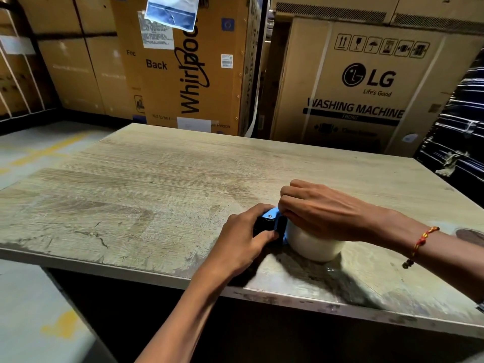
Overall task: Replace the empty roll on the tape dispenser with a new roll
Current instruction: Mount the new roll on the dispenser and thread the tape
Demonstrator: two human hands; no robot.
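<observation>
Head view showed both hands working at the near right part of a worn wooden table point(136, 179). The left hand point(243, 239) was wrapped around the black end of a blue tape dispenser point(271, 221), its thumb point(267, 235) pressed along the near side and its fingers curled over the far side, closed on the tool. Just right of those fingers, a whitish tape roll point(314, 244) sat on the dispenser and rested on the tabletop. The right hand point(322, 213) lay over the top of the roll, its fingers point(288, 197) bent down tight at the blue plate; whether they pinched the tape's end or only pressed there could not be told. A red and yellow thread bracelet point(419, 243) circled the right wrist. Beyond the fingers stood large cardboard cartons point(361, 82).
</observation>
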